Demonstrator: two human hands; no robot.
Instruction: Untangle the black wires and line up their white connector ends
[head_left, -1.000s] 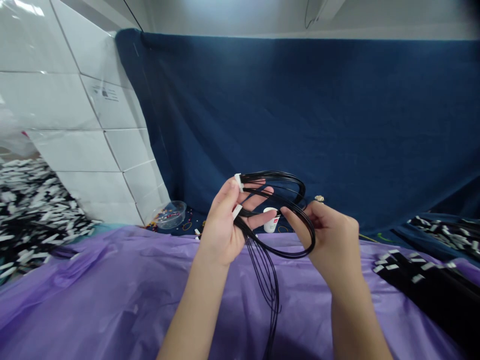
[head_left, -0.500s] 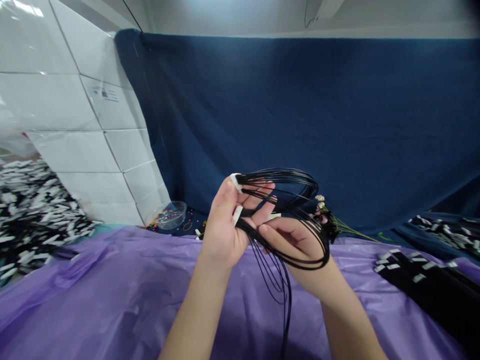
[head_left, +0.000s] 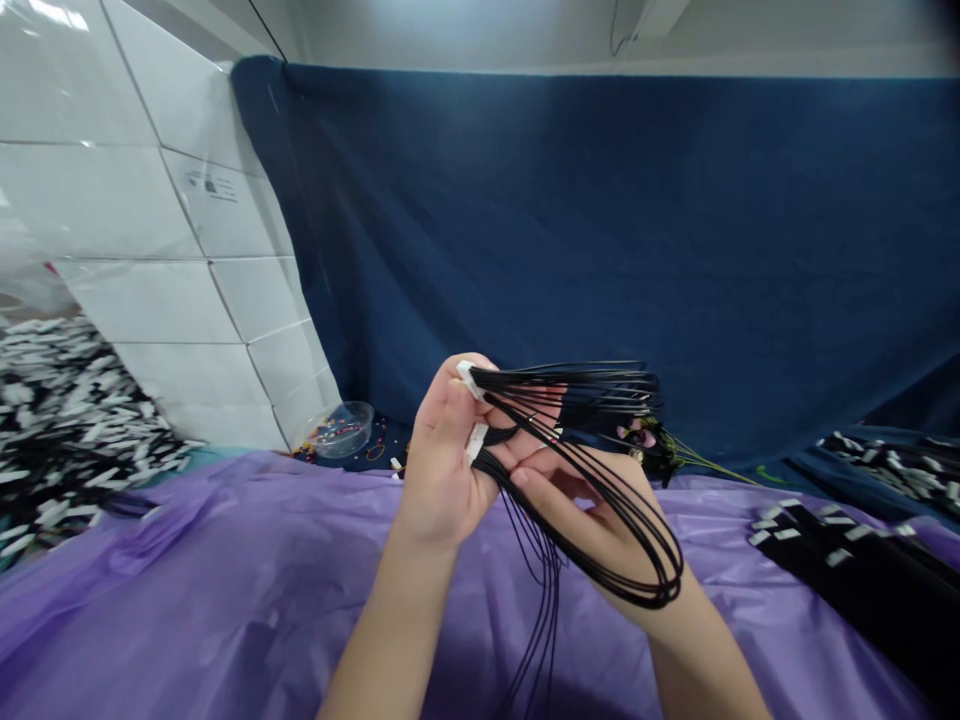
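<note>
My left hand is closed on a bundle of thin black cables near their white connectors. One white connector sticks up at the thumb and forefinger; a second white connector lies lower, against the palm. From the upper connector the cables run right, and a loop bends round below my right hand's wrist side. My right hand is closed on the cables just right of the lower connector, thumb on top. Loose black strands hang down between my forearms. Part of the bundle behind the fingers is hidden.
Purple sheeting covers the table. Black cables with white ends lie in a bundle at right and a big heap at left. Behind are a clear plastic bowl, artificial flowers, white boxes and a blue curtain.
The cable loop has swung lower and spread wider to the right. The upper connector has dipped slightly, and the hanging strands have shifted left. Both hands keep their hold.
</note>
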